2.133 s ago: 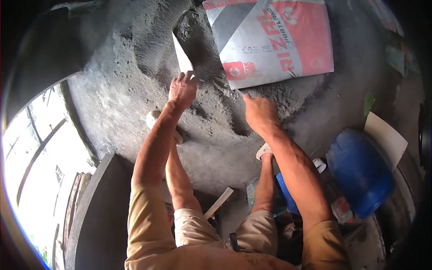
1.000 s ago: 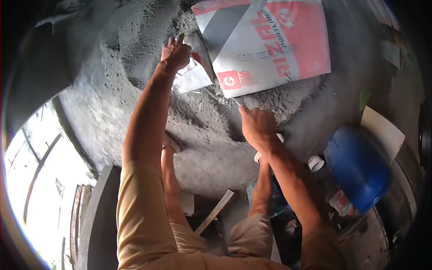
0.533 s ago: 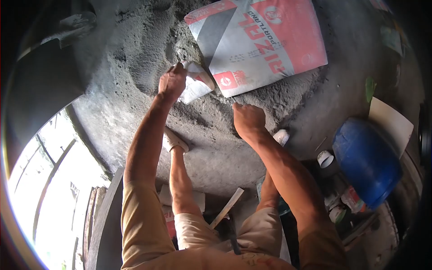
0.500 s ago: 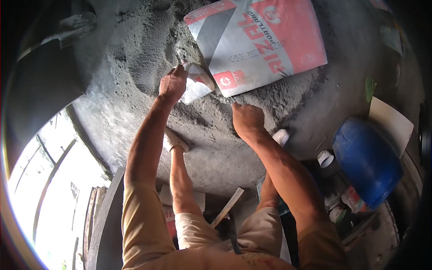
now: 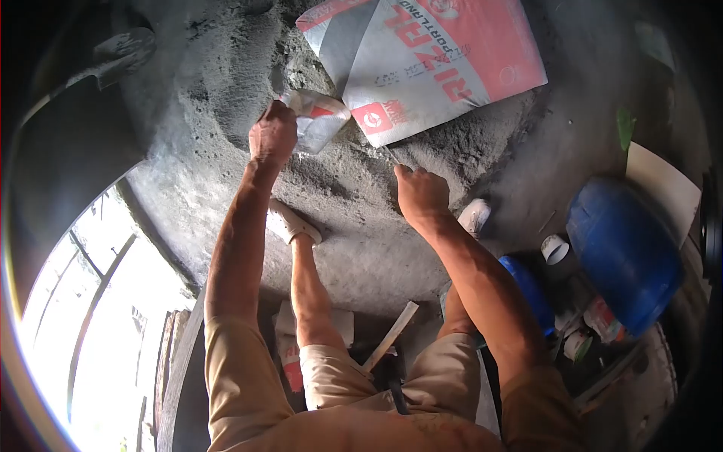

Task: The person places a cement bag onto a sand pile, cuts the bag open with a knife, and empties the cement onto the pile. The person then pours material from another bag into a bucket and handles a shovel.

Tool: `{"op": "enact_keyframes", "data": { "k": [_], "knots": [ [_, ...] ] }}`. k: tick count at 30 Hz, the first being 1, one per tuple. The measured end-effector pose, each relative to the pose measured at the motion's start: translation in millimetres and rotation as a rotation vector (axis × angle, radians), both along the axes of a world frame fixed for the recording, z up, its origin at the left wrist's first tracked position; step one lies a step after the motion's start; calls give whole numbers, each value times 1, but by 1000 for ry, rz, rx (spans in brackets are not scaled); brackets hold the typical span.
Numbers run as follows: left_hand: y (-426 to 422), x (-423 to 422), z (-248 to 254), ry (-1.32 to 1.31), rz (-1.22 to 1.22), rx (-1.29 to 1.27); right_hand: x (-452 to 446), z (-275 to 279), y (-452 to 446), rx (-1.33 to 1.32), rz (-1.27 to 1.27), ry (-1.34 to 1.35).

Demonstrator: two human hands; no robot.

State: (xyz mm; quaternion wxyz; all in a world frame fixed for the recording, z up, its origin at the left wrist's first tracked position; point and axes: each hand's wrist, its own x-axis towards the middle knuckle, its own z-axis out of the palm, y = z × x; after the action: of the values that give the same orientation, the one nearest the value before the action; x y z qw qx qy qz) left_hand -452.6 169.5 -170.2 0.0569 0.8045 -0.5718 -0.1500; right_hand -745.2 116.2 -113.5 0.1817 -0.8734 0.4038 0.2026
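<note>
Red-and-grey cement bag (image 5: pixel 433 60) is lying on the powder pile (image 5: pixel 324 184) ahead, not budging. Left hand (image 5: pixel 273 137) is coming back toward me, pinching the white sheet (image 5: pixel 320 128) beside the bag, so only the sheet is shifting. Right hand (image 5: pixel 423 194) is clenching a thin tool (image 5: pixel 391 154) by the near corner. Lettering is running away from me; long axis is probably lying crosswise, far edge cropped.

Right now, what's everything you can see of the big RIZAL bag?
The bag looks full and paper- or plastic-skinned: pale grey and red, with a dark diagonal band, PORTLAND lettering and a red logo square. It lies askew on the sandy pile, far edge partly cut off by the frame. The thin tool in the right hand points toward its near corner; contact is unclear.
</note>
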Motion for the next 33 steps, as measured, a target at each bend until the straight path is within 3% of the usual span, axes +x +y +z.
{"op": "enact_keyframes", "data": {
  "k": [2,3,8,11,15,17,18,20,21,22,24,25,27,28,29,33],
  "knots": [
    [7,-2,1,31,-104,-6,-10,0,3,-27,-3,-26],
    [4,-2,1,65,63,139,-17,0,5,-23,-9,-30],
    [12,-8,28,16,-4,75,-93,-26,23,263,-157,72],
    [9,-1,48,24,204,32,-143,-29,43,373,-352,75],
    [15,19,39,12,254,127,-183,33,101,204,-449,-125],
    [10,21,36,22,373,196,-165,85,104,320,-545,-135],
    [7,18,44,26,454,234,-163,83,119,393,-635,-197],
    [11,30,11,-143,368,373,-127,91,123,490,-705,-312],
    [6,17,28,-124,410,352,-106,85,126,485,-715,-398],
    [7,12,40,130,526,223,-83,74,130,505,-706,-496],
    [37,69,-107,-58,634,130,-38,44,145,481,-698,-726],
    [30,110,-196,-215,600,48,-18,43,146,564,-697,-713],
    [14,51,-109,-475,454,-95,-13,30,153,584,-633,-658],
    [14,15,-58,17,574,20,-13,24,155,617,-652,-580],
    [8,3,-8,204,666,-46,-19,15,157,616,-653,-524],
    [1,9,-27,318,763,37,-17,8,154,551,-504,-611]
  ]
}}
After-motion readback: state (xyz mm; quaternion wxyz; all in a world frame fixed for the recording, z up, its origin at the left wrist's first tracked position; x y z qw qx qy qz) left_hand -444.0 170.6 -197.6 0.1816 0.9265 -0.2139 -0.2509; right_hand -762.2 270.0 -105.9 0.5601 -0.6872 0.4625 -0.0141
